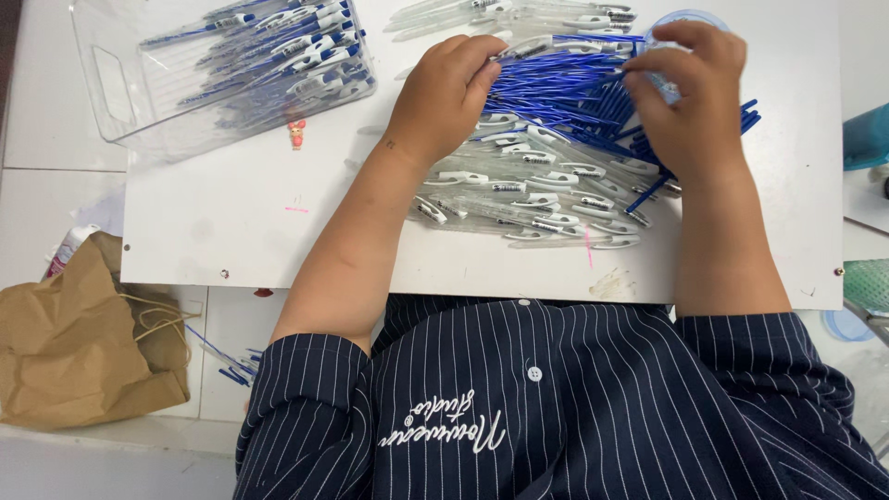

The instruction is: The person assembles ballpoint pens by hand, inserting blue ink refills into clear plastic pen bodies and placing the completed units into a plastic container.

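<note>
Fingers of the left hand [443, 93] lie curled and pressed down on a heap of blue pen parts [565, 88], pinning it rather than gripping any one piece. Fingers of the right hand [693, 88] are bent together at the far end of the same heap, closed on a few blue pieces, next to a clear round lid [690, 18] that shows just beyond the fingertips. The blue pieces are thin, stiff plastic rods, light and smooth, so they would likely roll and slip; pinching several at mid-length or squaring them between both hands looks the safest hold. Below the fingers, toward the body, a spread of white and clear pen barrels [546, 199] covers the counter [241, 213]. Well off beyond the left hand sits a clear plastic tray [111, 93] of finished pens [278, 51], with a crumpled brown paper bag [79, 343] lower down.
</note>
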